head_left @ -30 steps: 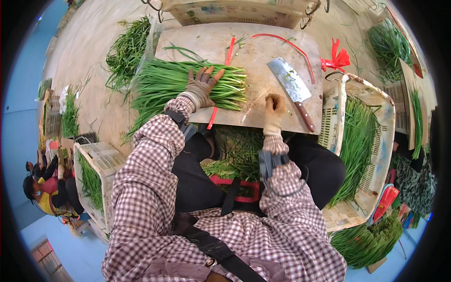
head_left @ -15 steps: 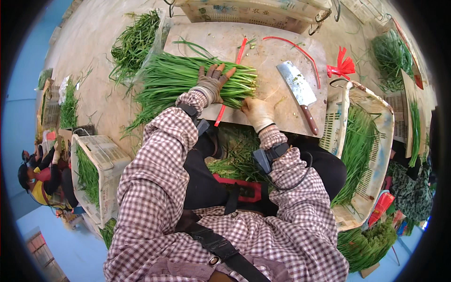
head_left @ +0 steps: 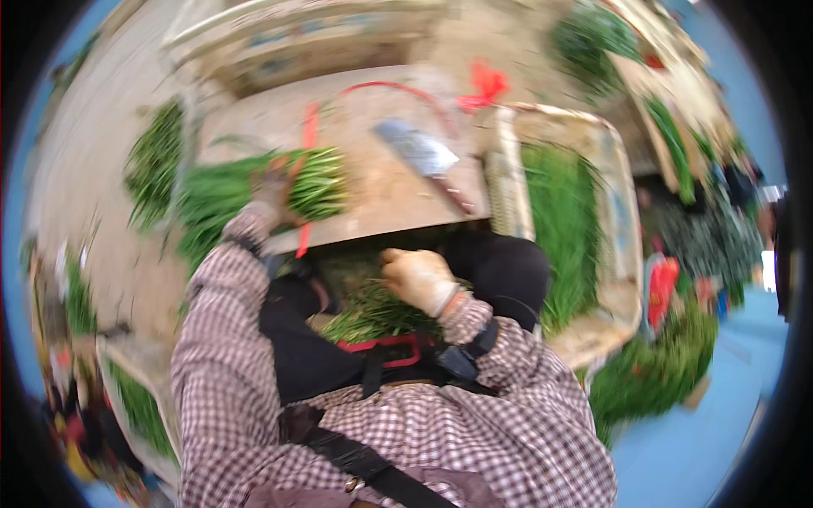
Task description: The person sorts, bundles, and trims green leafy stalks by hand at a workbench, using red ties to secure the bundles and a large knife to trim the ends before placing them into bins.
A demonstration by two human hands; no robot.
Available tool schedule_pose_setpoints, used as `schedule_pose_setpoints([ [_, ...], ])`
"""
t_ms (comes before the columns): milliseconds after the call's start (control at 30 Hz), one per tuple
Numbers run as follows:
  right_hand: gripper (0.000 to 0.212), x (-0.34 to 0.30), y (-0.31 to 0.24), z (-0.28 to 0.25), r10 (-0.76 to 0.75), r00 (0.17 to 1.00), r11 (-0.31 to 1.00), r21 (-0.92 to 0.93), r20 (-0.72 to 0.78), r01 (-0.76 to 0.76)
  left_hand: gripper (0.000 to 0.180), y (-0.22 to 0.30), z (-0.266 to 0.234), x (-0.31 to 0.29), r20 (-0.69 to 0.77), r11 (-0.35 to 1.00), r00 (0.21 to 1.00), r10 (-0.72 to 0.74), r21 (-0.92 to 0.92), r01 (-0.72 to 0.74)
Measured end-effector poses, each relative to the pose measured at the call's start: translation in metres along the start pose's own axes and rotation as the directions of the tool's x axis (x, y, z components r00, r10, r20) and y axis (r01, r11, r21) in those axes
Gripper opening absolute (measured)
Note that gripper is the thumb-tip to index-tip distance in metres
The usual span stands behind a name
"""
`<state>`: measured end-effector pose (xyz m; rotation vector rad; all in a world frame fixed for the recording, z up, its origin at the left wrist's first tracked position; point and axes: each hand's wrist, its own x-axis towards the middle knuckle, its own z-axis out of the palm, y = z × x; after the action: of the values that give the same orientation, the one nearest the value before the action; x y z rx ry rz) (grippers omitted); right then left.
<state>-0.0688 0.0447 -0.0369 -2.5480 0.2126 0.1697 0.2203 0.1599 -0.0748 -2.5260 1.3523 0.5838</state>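
Observation:
A thick bunch of garlic chives (head_left: 222, 188) lies on a worn cutting board (head_left: 385, 207), its pale stem ends to the right. My left hand (head_left: 275, 188), in a dirty glove, is wrapped over the bunch from above, thumb on the near side. A red tie strip (head_left: 310, 127) runs under the bunch, with both ends showing. Off the board's near edge, above my lap, is my right hand (head_left: 420, 278) in a pale glove. Its fingers are curled; blur hides whatever they may hold. A cleaver (head_left: 417, 147) with a wooden handle lies right of the bunch.
Another red strip (head_left: 398, 85) curves across the board's far side. Right of it stands a crate (head_left: 622, 229) of chives; red ties (head_left: 486, 85) hang at its corner. Loose greens (head_left: 157, 165) lie left, trimmings (head_left: 377, 313) between my legs. A large crate (head_left: 313, 52) stands beyond.
My right hand has left the stem ends and drawn back toward me, off the board. My left hand stays on the bunch. The whole view has swung to the right and blurred.

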Motion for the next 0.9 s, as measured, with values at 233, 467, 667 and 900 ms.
schedule_pose_setpoints([
  [233,0.044,-0.054,-0.004,-0.030,0.003,0.992,0.999,-0.051,-0.123,-0.010,0.127,0.006,0.020,0.002,-0.193,0.985,0.981,-0.030,0.162,0.062],
  [467,0.045,-0.171,0.065,-0.087,0.364,0.537,0.924,0.220,-0.761,-0.314,0.117,0.029,0.026,-0.035,-0.353,0.950,0.892,-0.283,0.023,0.311],
  [667,0.068,-0.309,0.225,-0.013,0.958,-0.076,-0.028,-0.175,0.275,-0.984,0.090,0.076,0.055,-0.053,-0.746,0.991,0.665,-0.034,-0.113,-0.076],
  [900,0.097,-0.301,0.264,0.083,0.937,-0.264,-0.248,-0.094,0.230,-0.964,0.079,0.148,0.031,-0.041,-0.787,0.938,0.594,0.169,-0.057,-0.343],
])
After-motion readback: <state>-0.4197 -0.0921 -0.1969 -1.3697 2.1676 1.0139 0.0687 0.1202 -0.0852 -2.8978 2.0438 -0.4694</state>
